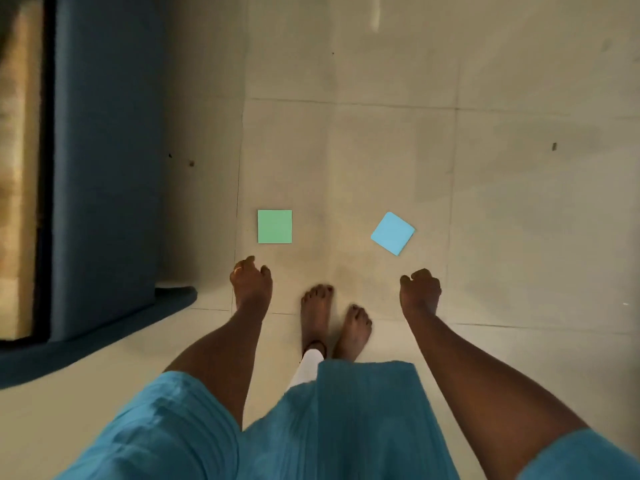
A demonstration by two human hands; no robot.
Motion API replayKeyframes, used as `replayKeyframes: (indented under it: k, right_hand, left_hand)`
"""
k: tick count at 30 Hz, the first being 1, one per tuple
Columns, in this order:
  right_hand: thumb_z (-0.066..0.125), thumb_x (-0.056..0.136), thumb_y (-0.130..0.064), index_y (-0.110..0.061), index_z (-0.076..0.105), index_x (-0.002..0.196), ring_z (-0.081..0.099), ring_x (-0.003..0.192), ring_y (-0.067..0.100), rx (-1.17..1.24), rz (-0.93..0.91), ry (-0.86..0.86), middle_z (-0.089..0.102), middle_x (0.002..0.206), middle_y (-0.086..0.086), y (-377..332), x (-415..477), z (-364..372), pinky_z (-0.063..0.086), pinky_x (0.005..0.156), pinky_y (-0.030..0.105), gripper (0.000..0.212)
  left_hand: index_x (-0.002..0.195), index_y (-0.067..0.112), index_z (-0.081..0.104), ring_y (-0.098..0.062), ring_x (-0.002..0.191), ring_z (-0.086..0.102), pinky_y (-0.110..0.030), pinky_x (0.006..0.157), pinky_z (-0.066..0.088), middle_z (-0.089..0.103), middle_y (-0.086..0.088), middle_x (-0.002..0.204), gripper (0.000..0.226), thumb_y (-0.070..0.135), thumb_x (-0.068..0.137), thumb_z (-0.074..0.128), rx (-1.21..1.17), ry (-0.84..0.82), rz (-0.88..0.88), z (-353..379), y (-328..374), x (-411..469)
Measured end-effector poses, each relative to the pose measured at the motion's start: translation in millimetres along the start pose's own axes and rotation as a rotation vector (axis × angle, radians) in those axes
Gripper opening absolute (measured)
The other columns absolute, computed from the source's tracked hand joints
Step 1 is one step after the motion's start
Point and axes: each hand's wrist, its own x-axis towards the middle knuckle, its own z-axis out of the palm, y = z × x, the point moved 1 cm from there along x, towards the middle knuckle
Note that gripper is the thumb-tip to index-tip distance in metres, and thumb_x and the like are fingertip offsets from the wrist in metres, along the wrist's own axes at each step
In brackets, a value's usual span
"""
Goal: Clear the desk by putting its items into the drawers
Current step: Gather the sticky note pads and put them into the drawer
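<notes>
I see tiled floor (519,202) filling the view. Blue padded furniture (104,168) stands well left of the left hand (251,284). Bare feet (317,313) are between both hands. Left hand hangs, fingers loosely curled, holding nothing; right hand (419,289) the same. Green note (274,226) lies flat on the floor just ahead of the left hand. Blue note (392,233), turned cornerwise, lies just ahead of the right hand. Neither is touched.

Both bare arms stretch forward and down, left hand (251,287) and right hand (420,289) hanging well apart, one either side of the bare feet (317,313), backs up, fingers loosely curled, both empty.
</notes>
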Motion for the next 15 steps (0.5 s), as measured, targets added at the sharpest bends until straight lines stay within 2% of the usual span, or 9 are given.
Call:
replayKeyframes:
  k: [3,5,8,11,15]
  right_hand:
    - [0.049,0.095,-0.02,0.004,0.054,0.119,0.05,0.117,0.035,-0.05,-0.004,-0.045,0.054,0.124,0.023,-10,66,54,0.039,0.093,0.034,0.033]
    - [0.051,0.096,-0.025,0.005,0.049,0.124,0.047,0.12,0.036,-0.023,0.032,-0.02,0.048,0.129,0.024,-17,104,86,0.037,0.097,0.035,0.041]
    - [0.057,0.091,-0.039,0.006,0.035,0.134,0.04,0.126,0.04,0.071,0.144,0.015,0.034,0.136,0.026,-28,147,121,0.034,0.103,0.041,0.066]
    - [0.065,0.08,-0.052,0.003,0.029,0.137,0.041,0.125,0.034,0.155,0.287,0.075,0.033,0.138,0.019,-41,176,143,0.036,0.1,0.037,0.087]
    - [0.065,0.074,-0.062,0.005,0.03,0.137,0.039,0.123,0.027,0.012,0.336,0.103,0.04,0.134,0.015,-47,191,146,0.034,0.093,0.033,0.098]
  left_hand:
    - [0.141,-0.002,0.033,-0.033,0.136,0.033,-0.037,0.113,0.022,0.039,-0.022,0.144,0.054,0.026,0.097,0.047,0.067,-0.065,-0.033,41,-9,78]
    - [0.145,-0.002,0.023,-0.035,0.138,0.03,-0.038,0.113,0.022,0.034,-0.024,0.146,0.077,0.034,0.089,0.061,-0.012,-0.085,-0.088,68,-9,119]
    - [0.147,-0.001,0.014,-0.034,0.139,0.028,-0.039,0.113,0.021,0.03,-0.025,0.147,0.106,0.041,0.073,0.077,-0.144,-0.025,-0.192,99,-1,162]
    - [0.144,0.005,0.02,-0.036,0.134,0.032,-0.04,0.108,0.028,0.031,-0.021,0.143,0.103,0.04,0.069,0.08,-0.17,0.059,-0.304,117,2,187]
    - [0.138,0.009,0.026,-0.036,0.128,0.038,-0.04,0.104,0.031,0.037,-0.018,0.138,0.096,0.035,0.066,0.083,-0.223,0.105,-0.373,125,-4,198]
